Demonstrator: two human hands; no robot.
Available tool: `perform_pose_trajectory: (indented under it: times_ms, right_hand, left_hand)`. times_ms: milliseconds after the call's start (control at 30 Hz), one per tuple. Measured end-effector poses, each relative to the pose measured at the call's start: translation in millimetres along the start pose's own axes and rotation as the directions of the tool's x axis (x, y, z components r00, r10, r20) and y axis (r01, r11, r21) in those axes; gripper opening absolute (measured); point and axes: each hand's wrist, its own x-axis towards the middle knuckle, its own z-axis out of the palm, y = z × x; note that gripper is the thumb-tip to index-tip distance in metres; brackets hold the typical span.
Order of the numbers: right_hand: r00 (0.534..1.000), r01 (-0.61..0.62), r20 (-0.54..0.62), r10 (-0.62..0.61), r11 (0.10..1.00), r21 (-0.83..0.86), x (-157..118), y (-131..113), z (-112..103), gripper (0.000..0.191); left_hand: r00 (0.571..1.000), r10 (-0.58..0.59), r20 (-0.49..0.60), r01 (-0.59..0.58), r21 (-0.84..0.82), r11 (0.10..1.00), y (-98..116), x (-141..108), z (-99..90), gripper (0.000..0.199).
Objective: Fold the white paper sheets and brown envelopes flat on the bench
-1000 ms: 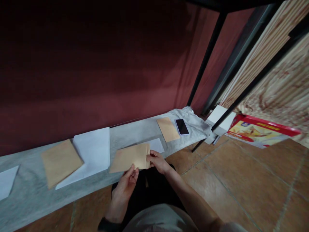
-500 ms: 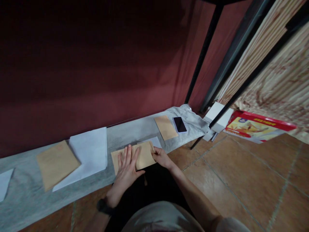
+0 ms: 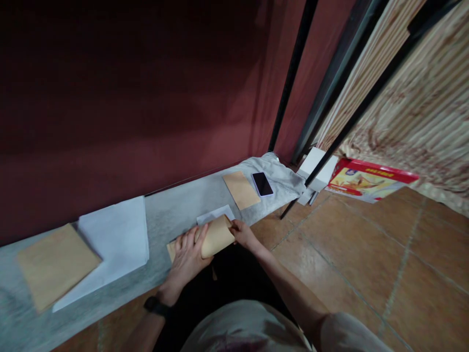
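A brown paper envelope [image 3: 219, 236] lies near the bench's front edge, its right end bulging open. My left hand [image 3: 189, 255] is wrapped over its left part, thumb at the lower edge. At the opening, the fingers of my right hand [image 3: 244, 235] grip the right end, fingertips partly hidden inside. Just behind the envelope is a small white paper [image 3: 216, 214]. Further right rest a flat brown envelope [image 3: 242, 189] and a phone [image 3: 263, 184] with a dark screen.
The narrow bench [image 3: 176, 210] has a grey cover. On its left, a large brown envelope [image 3: 58, 266] overlaps white sheets [image 3: 117, 239]. A red wall stands behind. Dark metal poles, a white box [image 3: 315, 168] and a red-yellow box [image 3: 366, 181] are at the right.
The envelope under my hands has bulged, its right end opening wider. My left hand has curled around it. The whole view has shifted, moving the bench items leftward.
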Motion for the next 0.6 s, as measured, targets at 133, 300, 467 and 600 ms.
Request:
perform_pose_trajectory:
  times_ms: [133,300,467,600]
  right_hand:
    - [0.97,0.099,-0.209,-0.121,0.988,-0.116,-10.9,-17.2,-17.4,0.024]
    - [0.97,0.132,0.199,-0.138,0.99,0.047,-34.3,-34.6,-29.0,0.039]
    - [0.938,0.096,0.33,-0.106,0.994,0.046,-46.8,-24.1,-25.5,0.049]
    - [0.974,0.033,0.222,-0.043,0.998,0.047,-37.1,-25.1,-24.7,0.039]
  left_hand:
    - [1.0,-0.006,-0.024,0.006,-0.011,1.0,0.9,0.6,6.5,0.095]
    - [1.0,0.019,-0.023,-0.019,0.0,1.0,4.8,-7.3,12.3,0.093]
    - [0.996,0.09,-0.005,-0.091,-0.04,0.995,11.7,-18.1,15.5,0.087]
    - [0.998,0.051,-0.021,-0.052,-0.054,0.997,3.7,-22.4,9.5,0.088]
